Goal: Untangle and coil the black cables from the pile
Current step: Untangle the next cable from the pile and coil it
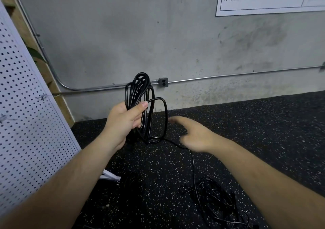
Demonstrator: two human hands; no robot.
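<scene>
My left hand (125, 118) grips a coil of thick black cable (139, 88), several loops standing upright above and below the fist. A loose loop (164, 109) hangs off the coil to the right. From the coil's bottom a thin strand (193, 162) trails down over the floor toward a tangled pile of black cables (216, 199) at the lower right. My right hand (191, 133) is blurred, just right of the coil, fingers stretched out toward the loose loop; whether it touches the cable is unclear. A second dark cable bundle (131, 179) lies at the lower middle.
The floor is black speckled rubber (255, 123). A grey concrete wall (158, 44) with a metal conduit and a small junction box (163, 82) stands behind. A white perforated panel (26, 114) leans at the left. A white object (110, 175) lies beside its base.
</scene>
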